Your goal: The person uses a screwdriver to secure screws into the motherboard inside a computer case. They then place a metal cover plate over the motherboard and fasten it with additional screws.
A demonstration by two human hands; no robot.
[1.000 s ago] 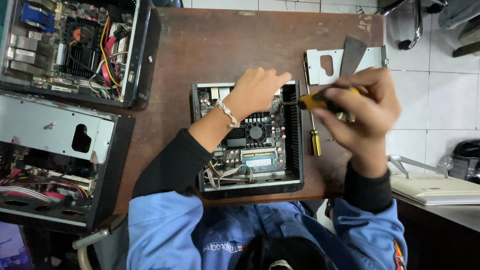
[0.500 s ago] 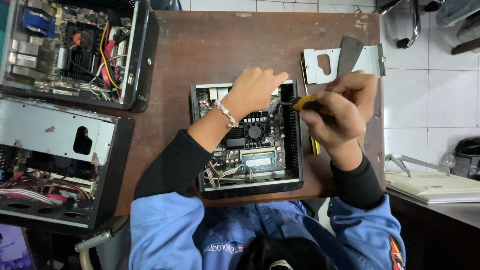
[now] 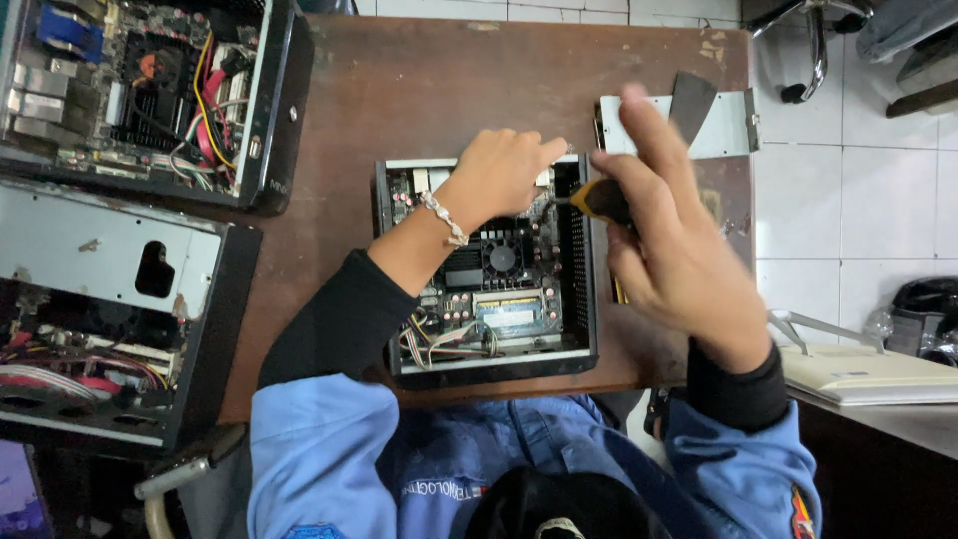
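**Inspector:** Your left hand [image 3: 504, 170] lies palm down in the far end of the small open computer case [image 3: 489, 269], fingers curled loosely together over the board at the case's 12 o'clock edge. Whether the fingertips pinch anything I cannot tell; they are hidden under the knuckles. A beaded bracelet [image 3: 443, 218] sits at your wrist.

**Operator:** And my right?

**Inspector:** Your right hand [image 3: 674, 250] is raised at the case's 3 o'clock side, blurred. The forefinger stands out straight toward 12 o'clock; the other fingers and thumb close round the yellow-and-black handle of a screwdriver [image 3: 599, 200]. Its tip points toward 9 o'clock, in over the case's right wall near your left fingertips. Whether it touches the board I cannot tell.

**Operator:** The case itself?

**Inspector:** Centre of the brown table [image 3: 419, 90], lid off, just in front of your body. A black fan [image 3: 502, 258] sits mid-board; a green memory stick [image 3: 511, 311] with a pale rectangular label lies at the fan's 6 o'clock.

**Operator:** Surroundings?

**Inspector:** A grey metal bracket plate [image 3: 733, 125] lies at 1 o'clock from the case. Two larger open computers sit at 9 to 10 o'clock: the far one [image 3: 150, 90] shows red and yellow cables, the near one [image 3: 110, 309] a grey metal panel. A flat white device [image 3: 868, 374] rests at 4 o'clock.
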